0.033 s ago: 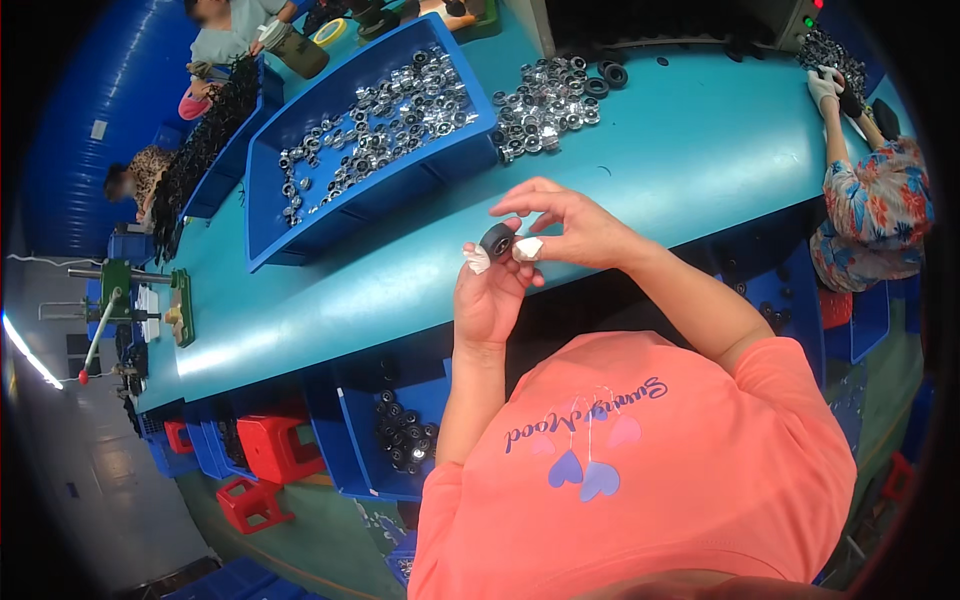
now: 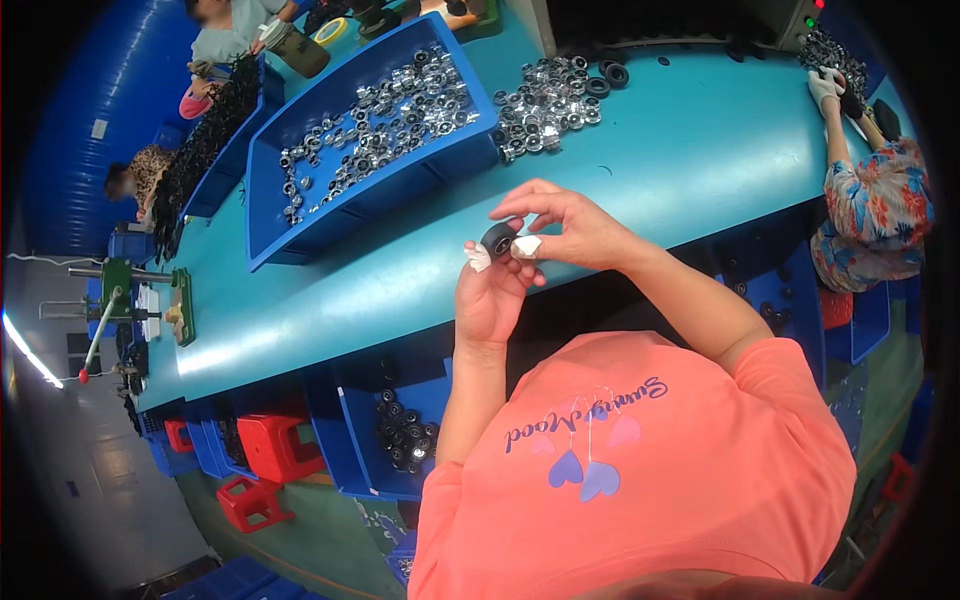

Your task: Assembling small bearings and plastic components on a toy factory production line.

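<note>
My left hand (image 2: 487,305) is raised over the near edge of the table with the palm up, its fingers closed around a small black wheel (image 2: 497,240). The wheel has a dark rubber rim and a hole at its centre. On the same wheel's right side, my right hand (image 2: 578,228) presses with its thumb, while its upper fingers arch above the wheel. White wrapping (image 2: 478,259) covers the left thumb tip, and a similar white wrap (image 2: 526,247) is on the right thumb. Fingertips partly hide the wheel's edges.
Beyond my hands stands a large blue bin (image 2: 375,205) with many shiny metal rings. A heap of similar rings (image 2: 545,108) lies beside it, next to black tyres (image 2: 615,74). Below the table, a blue bin (image 2: 350,420) holds black wheels. A gloved co-worker (image 2: 870,200) works at right.
</note>
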Demonstrator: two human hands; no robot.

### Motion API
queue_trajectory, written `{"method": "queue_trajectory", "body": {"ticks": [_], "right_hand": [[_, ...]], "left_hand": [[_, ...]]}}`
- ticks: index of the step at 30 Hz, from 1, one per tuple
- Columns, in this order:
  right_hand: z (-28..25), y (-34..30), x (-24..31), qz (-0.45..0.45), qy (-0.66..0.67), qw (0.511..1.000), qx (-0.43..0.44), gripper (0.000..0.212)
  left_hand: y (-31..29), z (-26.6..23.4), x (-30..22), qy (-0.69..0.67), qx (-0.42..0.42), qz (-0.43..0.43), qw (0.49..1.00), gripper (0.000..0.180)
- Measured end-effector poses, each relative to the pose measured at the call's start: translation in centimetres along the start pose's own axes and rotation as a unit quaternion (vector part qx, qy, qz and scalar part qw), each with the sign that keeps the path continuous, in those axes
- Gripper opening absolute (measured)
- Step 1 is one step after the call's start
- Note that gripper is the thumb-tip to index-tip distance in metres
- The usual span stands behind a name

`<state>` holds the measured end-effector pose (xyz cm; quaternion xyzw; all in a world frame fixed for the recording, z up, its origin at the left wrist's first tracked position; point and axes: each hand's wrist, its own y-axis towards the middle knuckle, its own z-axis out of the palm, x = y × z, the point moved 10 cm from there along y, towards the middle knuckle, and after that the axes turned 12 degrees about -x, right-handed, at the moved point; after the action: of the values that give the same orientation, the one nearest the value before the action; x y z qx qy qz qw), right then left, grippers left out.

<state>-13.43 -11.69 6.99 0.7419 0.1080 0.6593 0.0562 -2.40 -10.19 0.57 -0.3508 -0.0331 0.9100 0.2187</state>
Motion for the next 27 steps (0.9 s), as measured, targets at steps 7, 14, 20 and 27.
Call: {"method": "queue_trajectory", "body": {"ticks": [7, 14, 20, 27], "right_hand": [[0.7, -0.5, -3.2, 0.108, 0.073, 0.991, -0.026, 0.029], [0.1, -1.0, -5.1, 0.075, 0.07, 0.992, -0.068, 0.031], [0.6, -1.7, -5.7, 0.119, 0.076, 0.989, -0.038, 0.033], [-0.2, -2.1, -6.5, 0.107, 0.067, 0.988, -0.084, 0.037]], "left_hand": [[0.2, -2.0, 0.5, 0.136, -0.057, 0.006, 0.989, 0.065], [-0.7, -1.0, -2.5, 0.268, -0.103, 0.187, 0.939, 0.038], [-0.6, -1.8, -2.2, 0.27, -0.113, 0.167, 0.942, 0.037], [-1.3, -1.3, -1.9, 0.345, -0.142, 0.222, 0.901, 0.035]]}}
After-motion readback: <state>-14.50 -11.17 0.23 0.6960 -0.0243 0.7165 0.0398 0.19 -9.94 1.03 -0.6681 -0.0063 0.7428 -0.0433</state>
